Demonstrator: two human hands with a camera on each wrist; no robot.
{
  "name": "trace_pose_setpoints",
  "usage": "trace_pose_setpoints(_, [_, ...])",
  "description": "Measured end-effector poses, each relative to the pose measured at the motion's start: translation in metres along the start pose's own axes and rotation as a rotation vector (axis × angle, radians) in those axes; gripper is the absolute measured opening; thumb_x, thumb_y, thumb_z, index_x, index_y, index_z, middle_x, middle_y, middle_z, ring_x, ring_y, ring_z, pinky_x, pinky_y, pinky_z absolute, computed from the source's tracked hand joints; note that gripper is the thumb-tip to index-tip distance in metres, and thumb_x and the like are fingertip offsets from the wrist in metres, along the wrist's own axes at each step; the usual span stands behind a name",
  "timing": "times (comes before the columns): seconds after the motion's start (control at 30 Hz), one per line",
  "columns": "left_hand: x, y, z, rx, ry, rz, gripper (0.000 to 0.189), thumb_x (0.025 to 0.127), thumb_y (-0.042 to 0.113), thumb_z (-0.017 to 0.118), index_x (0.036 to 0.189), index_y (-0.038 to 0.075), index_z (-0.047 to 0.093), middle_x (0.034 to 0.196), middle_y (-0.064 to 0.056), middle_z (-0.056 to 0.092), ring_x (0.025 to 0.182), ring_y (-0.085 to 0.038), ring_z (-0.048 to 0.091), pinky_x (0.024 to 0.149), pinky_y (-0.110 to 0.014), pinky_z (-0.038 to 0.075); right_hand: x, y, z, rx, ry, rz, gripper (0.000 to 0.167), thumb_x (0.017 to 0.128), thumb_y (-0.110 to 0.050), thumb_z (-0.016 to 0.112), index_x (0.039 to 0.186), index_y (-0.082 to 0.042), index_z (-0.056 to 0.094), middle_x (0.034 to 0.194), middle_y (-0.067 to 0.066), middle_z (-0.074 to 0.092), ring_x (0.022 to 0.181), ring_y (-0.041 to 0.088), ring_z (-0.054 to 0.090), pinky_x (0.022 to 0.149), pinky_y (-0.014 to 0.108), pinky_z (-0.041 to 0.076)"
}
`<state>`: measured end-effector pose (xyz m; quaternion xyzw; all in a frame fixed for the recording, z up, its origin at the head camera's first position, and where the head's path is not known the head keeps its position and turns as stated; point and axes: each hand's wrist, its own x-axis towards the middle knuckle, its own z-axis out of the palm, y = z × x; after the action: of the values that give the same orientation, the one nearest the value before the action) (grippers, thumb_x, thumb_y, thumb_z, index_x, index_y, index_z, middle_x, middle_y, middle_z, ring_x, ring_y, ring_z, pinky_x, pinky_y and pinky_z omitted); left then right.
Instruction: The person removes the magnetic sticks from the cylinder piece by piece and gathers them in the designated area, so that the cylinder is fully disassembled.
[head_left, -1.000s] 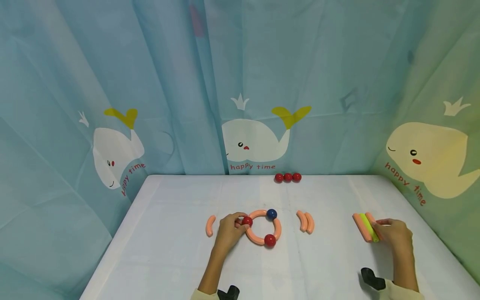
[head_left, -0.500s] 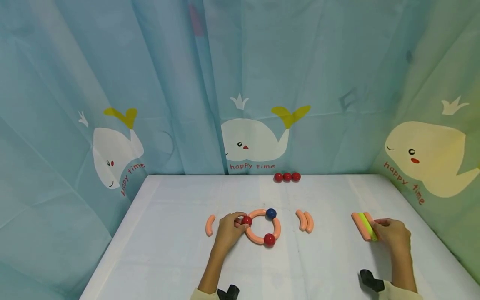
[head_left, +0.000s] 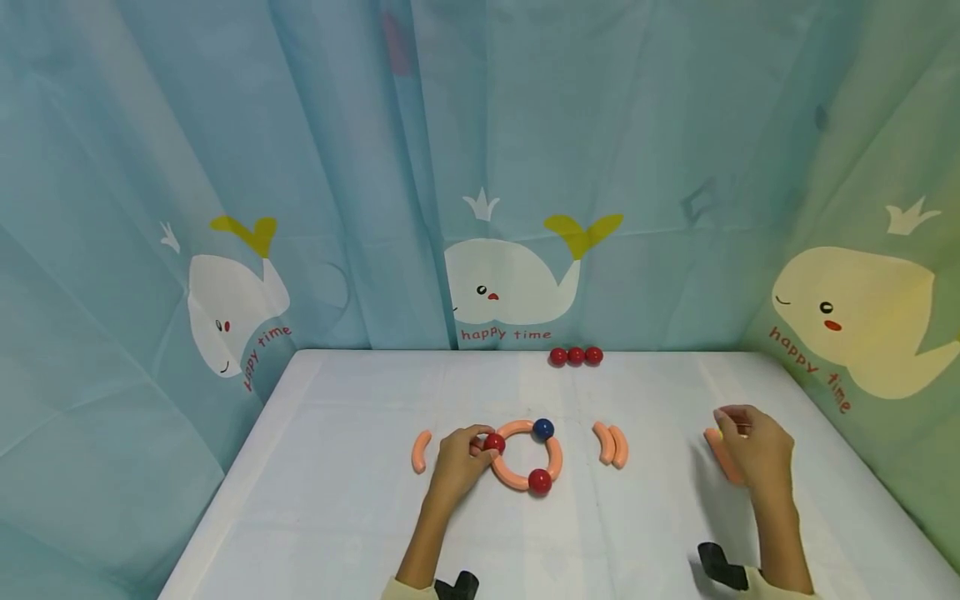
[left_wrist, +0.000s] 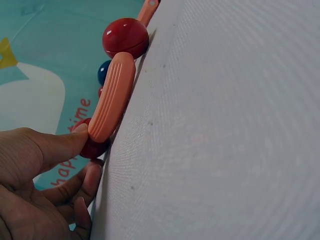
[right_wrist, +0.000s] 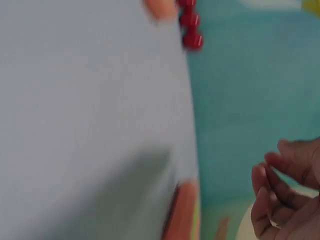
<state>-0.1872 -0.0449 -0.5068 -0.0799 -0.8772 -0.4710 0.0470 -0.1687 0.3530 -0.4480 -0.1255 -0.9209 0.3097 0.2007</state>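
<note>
A ring of orange curved rods [head_left: 512, 482] joined by balls lies mid-table. My left hand [head_left: 457, 465] pinches the red ball [head_left: 493, 443] on the ring's left side between thumb and fingers; the left wrist view shows the thumb at the ball beside a ribbed curved rod [left_wrist: 114, 97]. The ring's other joints are a blue ball [head_left: 543, 429] and a red ball at the front. Over the straight sticks at the right hovers my right hand [head_left: 761, 450], fingers loosely bent with nothing between them. An orange straight stick [head_left: 722, 454] shows beside it; the hand hides most of the others.
Three small red balls [head_left: 576, 356] line the table's back edge. Two curved orange rods [head_left: 611, 444] lie right of the ring, and one curved rod [head_left: 422, 452] lies left of my left hand. A blue whale-print curtain [head_left: 360, 167] surrounds the white table [head_left: 315, 500].
My right hand has let go of the straight sticks, lifted and moved left over them. The left hand has stayed on the red ball.
</note>
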Motion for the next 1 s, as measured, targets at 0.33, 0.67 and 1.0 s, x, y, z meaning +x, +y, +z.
trace_pose_setpoints(0.33, [-0.001,0.002,-0.001,0.037,-0.02,0.018,0.031,0.085,0.012,0.074,0.115,0.007,0.069,0.089,-0.005,0.064,0.076,-0.009,0.054,0.063,-0.02,0.045,-0.025,-0.077,0.052,0.113,-0.21,-0.546,0.017,0.088,-0.013,0.072,0.104,-0.005,0.071,0.091,0.003,0.071,0.08,0.01,0.061,0.063,0.026,0.052])
trace_pose_setpoints(0.67, [-0.006,0.013,-0.011,0.155,-0.055,0.103,0.032,0.089,0.023,0.072,0.119,0.013,0.067,0.108,-0.006,0.057,0.074,-0.008,0.048,0.061,-0.02,0.041,-0.056,-0.107,0.098,0.242,-0.655,-0.738,0.02,0.089,-0.014,0.071,0.105,-0.002,0.069,0.099,0.009,0.067,0.075,0.005,0.053,0.061,0.02,0.048])
trace_pose_setpoints(1.0, [-0.008,0.026,-0.013,0.296,-0.326,0.374,0.025,0.089,0.031,0.071,0.103,0.011,0.075,0.097,0.003,0.07,0.082,-0.003,0.059,0.076,-0.019,0.05,-0.066,-0.11,0.107,0.1,-0.715,-0.711,0.027,0.086,-0.028,0.075,0.106,-0.01,0.071,0.091,-0.005,0.061,0.072,0.001,0.047,0.063,0.018,0.041])
